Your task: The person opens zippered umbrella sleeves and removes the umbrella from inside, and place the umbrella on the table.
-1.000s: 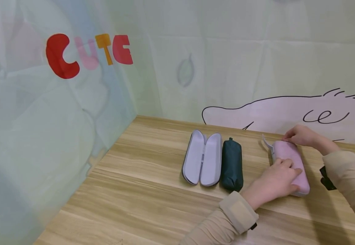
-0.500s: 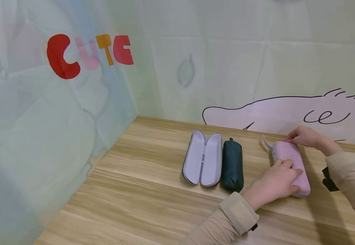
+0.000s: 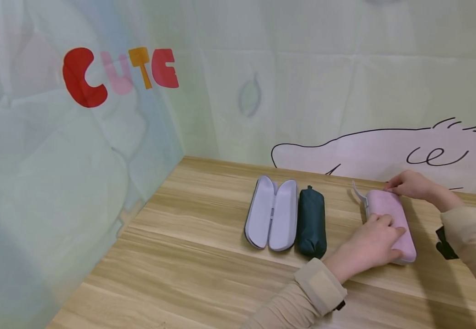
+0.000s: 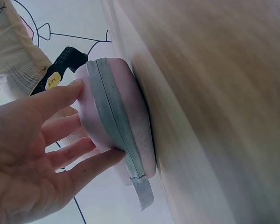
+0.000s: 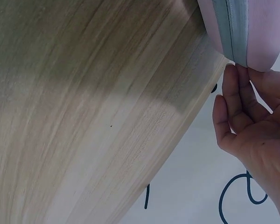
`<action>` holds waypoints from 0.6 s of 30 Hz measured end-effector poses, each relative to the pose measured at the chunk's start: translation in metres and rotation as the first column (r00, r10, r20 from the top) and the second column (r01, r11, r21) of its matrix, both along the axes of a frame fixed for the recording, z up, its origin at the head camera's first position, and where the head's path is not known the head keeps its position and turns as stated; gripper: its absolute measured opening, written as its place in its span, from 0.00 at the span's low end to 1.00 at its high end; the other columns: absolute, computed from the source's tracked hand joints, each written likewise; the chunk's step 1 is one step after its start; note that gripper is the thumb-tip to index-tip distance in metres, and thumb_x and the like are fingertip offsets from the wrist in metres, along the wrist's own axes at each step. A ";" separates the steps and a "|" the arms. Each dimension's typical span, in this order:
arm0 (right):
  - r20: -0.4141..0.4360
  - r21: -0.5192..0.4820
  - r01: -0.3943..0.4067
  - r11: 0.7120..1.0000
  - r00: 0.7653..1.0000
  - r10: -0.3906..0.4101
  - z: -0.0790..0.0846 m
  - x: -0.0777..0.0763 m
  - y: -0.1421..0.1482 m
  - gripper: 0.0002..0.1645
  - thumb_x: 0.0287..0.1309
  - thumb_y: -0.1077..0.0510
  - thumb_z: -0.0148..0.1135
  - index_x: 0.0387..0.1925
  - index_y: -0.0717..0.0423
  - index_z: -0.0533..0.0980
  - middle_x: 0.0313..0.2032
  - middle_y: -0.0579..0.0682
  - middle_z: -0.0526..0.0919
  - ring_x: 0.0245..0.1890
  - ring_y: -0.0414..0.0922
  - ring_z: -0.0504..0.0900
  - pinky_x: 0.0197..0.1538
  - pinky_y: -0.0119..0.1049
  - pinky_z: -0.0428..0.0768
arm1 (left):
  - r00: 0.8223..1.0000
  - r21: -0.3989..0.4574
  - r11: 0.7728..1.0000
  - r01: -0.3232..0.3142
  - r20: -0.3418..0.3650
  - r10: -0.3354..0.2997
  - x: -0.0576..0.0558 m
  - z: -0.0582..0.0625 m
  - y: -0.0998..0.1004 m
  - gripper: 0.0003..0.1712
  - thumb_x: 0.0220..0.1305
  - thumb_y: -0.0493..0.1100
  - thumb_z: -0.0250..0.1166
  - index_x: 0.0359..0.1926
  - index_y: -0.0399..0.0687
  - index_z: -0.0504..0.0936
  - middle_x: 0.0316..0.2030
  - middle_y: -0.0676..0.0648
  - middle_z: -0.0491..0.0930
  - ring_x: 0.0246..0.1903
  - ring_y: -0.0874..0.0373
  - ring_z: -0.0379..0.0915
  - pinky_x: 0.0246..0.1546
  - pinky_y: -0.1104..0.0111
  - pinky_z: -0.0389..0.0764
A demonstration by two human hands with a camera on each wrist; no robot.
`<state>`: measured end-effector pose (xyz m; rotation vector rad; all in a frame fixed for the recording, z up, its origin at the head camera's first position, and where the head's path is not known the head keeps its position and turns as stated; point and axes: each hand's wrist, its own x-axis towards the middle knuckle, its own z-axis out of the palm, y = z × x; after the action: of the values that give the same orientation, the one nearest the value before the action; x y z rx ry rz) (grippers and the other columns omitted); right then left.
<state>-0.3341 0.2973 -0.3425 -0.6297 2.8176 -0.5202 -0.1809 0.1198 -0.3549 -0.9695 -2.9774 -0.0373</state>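
Observation:
A pink hard-shell zippered case (image 3: 386,203) lies on the wooden table at the right in the head view. My left hand (image 3: 371,242) holds it from above. In the left wrist view, the thumb presses beside the grey zipper (image 4: 109,102) and the other fingers spread over the shell. A grey strap (image 3: 358,192) sticks out at the far left corner. At the far end, my right hand (image 3: 412,183) pinches at the zipper. The right wrist view has its fingertips (image 5: 229,70) against the zipper band's end, and they hide the pull.
An opened glasses case (image 3: 258,214) with a pale lilac lining lies left of the hands. Beside it is a dark green pouch (image 3: 312,219), close to my left wrist. A printed cloth wall (image 3: 221,91) stands behind the table (image 3: 160,274).
My right hand has shifted slightly right along the far end of the pink case. The left hand and the case stay where they were.

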 end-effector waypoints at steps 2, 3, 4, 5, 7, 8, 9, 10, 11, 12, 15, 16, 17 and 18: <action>0.001 -0.004 0.000 1.000 1.000 0.000 0.000 0.000 0.001 0.12 0.60 0.63 0.55 0.35 0.68 0.81 0.31 0.55 0.84 0.31 0.42 0.74 0.35 0.36 0.71 | 1.000 0.002 1.000 -0.001 0.003 0.001 0.000 0.000 0.000 0.29 0.64 0.64 0.57 0.65 0.71 0.69 0.58 0.63 0.68 0.55 0.67 0.61 0.54 0.79 0.69; 0.001 -0.006 0.002 1.000 1.000 -0.002 -0.001 0.000 0.001 0.12 0.60 0.63 0.55 0.35 0.68 0.82 0.31 0.54 0.84 0.31 0.42 0.74 0.35 0.36 0.72 | 1.000 0.002 1.000 -0.002 0.004 0.002 0.001 0.000 0.001 0.29 0.64 0.64 0.57 0.65 0.72 0.69 0.58 0.63 0.68 0.55 0.67 0.61 0.53 0.79 0.70; 0.000 -0.007 0.003 1.000 1.000 -0.003 -0.001 0.001 0.001 0.12 0.60 0.63 0.55 0.35 0.68 0.82 0.31 0.54 0.84 0.31 0.42 0.74 0.35 0.36 0.71 | 1.000 0.002 1.000 -0.002 0.004 0.002 0.001 0.000 0.001 0.29 0.64 0.64 0.57 0.66 0.72 0.68 0.59 0.63 0.68 0.55 0.67 0.61 0.53 0.79 0.70; 0.000 -0.009 0.003 1.000 1.000 -0.003 -0.001 0.001 0.002 0.12 0.60 0.63 0.55 0.35 0.68 0.82 0.31 0.54 0.84 0.31 0.42 0.74 0.35 0.36 0.71 | 1.000 0.002 1.000 -0.002 0.004 0.002 0.001 0.000 0.001 0.29 0.64 0.64 0.57 0.66 0.72 0.68 0.59 0.63 0.68 0.55 0.67 0.61 0.53 0.79 0.70; 0.001 -0.012 0.005 1.000 1.000 -0.005 -0.001 0.001 0.003 0.13 0.60 0.63 0.55 0.35 0.69 0.82 0.31 0.54 0.84 0.31 0.42 0.75 0.35 0.36 0.72 | 1.000 0.005 1.000 -0.002 0.005 0.002 0.001 0.000 0.001 0.29 0.64 0.64 0.57 0.66 0.72 0.68 0.59 0.63 0.68 0.55 0.67 0.61 0.52 0.79 0.70; 0.000 -0.011 0.006 1.000 1.000 -0.006 -0.001 0.001 0.004 0.13 0.60 0.63 0.55 0.35 0.69 0.81 0.30 0.54 0.84 0.31 0.42 0.75 0.35 0.36 0.72 | 1.000 0.004 1.000 -0.001 0.005 0.001 0.001 0.000 0.002 0.29 0.64 0.64 0.57 0.66 0.72 0.69 0.59 0.63 0.68 0.55 0.67 0.61 0.52 0.79 0.70; 0.000 -0.009 0.008 1.000 1.000 -0.008 -0.001 0.002 0.005 0.13 0.60 0.63 0.55 0.35 0.69 0.81 0.30 0.54 0.84 0.31 0.42 0.75 0.35 0.36 0.72 | 1.000 0.004 1.000 -0.002 0.005 0.002 0.001 0.000 0.002 0.29 0.64 0.64 0.57 0.65 0.72 0.69 0.59 0.63 0.68 0.55 0.67 0.61 0.52 0.79 0.70; -0.001 -0.008 0.009 1.000 1.000 -0.009 -0.001 0.002 0.006 0.13 0.60 0.63 0.55 0.35 0.70 0.81 0.30 0.55 0.85 0.31 0.41 0.76 0.35 0.36 0.72 | 1.000 0.004 1.000 -0.001 0.003 0.001 0.001 0.000 0.002 0.29 0.64 0.64 0.57 0.65 0.72 0.69 0.59 0.63 0.68 0.55 0.67 0.62 0.53 0.79 0.70; 0.001 -0.008 0.010 1.000 1.000 -0.010 -0.001 0.002 0.007 0.13 0.60 0.63 0.55 0.35 0.71 0.81 0.30 0.55 0.85 0.31 0.42 0.77 0.35 0.36 0.73 | 1.000 0.003 1.000 -0.002 0.001 0.002 0.001 0.000 0.002 0.29 0.64 0.64 0.57 0.65 0.72 0.69 0.58 0.63 0.68 0.55 0.67 0.62 0.53 0.79 0.70; 0.004 -0.006 0.012 1.000 1.000 -0.012 -0.001 0.003 0.008 0.13 0.60 0.64 0.55 0.36 0.71 0.81 0.30 0.55 0.85 0.31 0.42 0.78 0.35 0.36 0.73 | 1.000 0.003 1.000 -0.001 -0.001 0.001 0.001 -0.001 0.002 0.29 0.63 0.64 0.58 0.65 0.72 0.69 0.58 0.63 0.68 0.55 0.67 0.62 0.53 0.79 0.70; 0.013 0.000 0.022 1.000 1.000 -0.022 -0.001 0.004 0.011 0.14 0.60 0.64 0.54 0.37 0.73 0.80 0.30 0.57 0.85 0.31 0.43 0.79 0.36 0.38 0.75 | 1.000 -0.005 1.000 -0.001 -0.011 0.001 0.000 -0.001 0.002 0.30 0.63 0.65 0.58 0.65 0.72 0.69 0.58 0.63 0.69 0.55 0.67 0.62 0.55 0.79 0.68; 0.017 0.000 0.025 1.000 1.000 -0.025 0.000 0.004 0.012 0.14 0.60 0.64 0.54 0.37 0.74 0.80 0.31 0.58 0.86 0.32 0.43 0.80 0.37 0.40 0.76 | 1.000 -0.008 1.000 0.001 -0.015 -0.001 0.000 -0.001 0.002 0.30 0.63 0.65 0.57 0.65 0.71 0.69 0.58 0.63 0.69 0.55 0.67 0.62 0.56 0.79 0.68; 0.023 -0.002 0.029 1.000 0.999 -0.029 0.000 0.005 0.012 0.14 0.60 0.64 0.54 0.37 0.74 0.80 0.31 0.58 0.85 0.32 0.44 0.80 0.38 0.43 0.77 | 1.000 -0.008 1.000 0.001 -0.016 -0.001 -0.001 -0.001 0.001 0.30 0.63 0.65 0.57 0.66 0.71 0.69 0.58 0.63 0.69 0.56 0.67 0.62 0.57 0.79 0.67; 0.026 -0.003 0.034 0.999 0.999 -0.034 0.000 0.006 0.013 0.14 0.60 0.64 0.55 0.37 0.74 0.80 0.31 0.58 0.86 0.32 0.45 0.80 0.38 0.45 0.78 | 1.000 -0.007 1.000 0.001 -0.016 -0.001 -0.002 -0.001 0.001 0.30 0.63 0.65 0.57 0.66 0.71 0.69 0.58 0.62 0.69 0.56 0.67 0.62 0.57 0.79 0.67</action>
<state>-0.3284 0.3104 -0.3420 -0.5731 2.8083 -0.5349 -0.1825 0.1208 -0.3563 -0.9669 -2.9643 -0.0191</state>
